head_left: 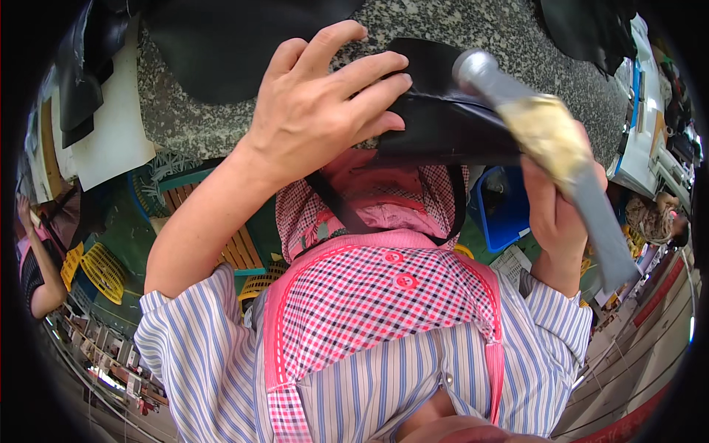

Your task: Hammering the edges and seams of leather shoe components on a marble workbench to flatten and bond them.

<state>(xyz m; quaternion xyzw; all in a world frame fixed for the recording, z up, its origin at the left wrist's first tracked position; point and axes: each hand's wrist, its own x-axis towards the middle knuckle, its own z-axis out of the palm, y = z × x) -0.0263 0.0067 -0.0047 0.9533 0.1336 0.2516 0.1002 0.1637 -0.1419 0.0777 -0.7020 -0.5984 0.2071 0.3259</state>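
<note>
A hammer-like metal tool is being gripped by the right hand, the fingers closed about its tan-wrapped middle, and its rounded end is being held over a folded black leather-like piece. That piece is being carried at the near edge of the granite bench. The left hand is being held with fingers loosely spread at the piece's left side — whether anything is being pinched cannot be told. Toward the bench's left end a broad black sheet is being supported; toward its right edge, another dark sheet.
</note>
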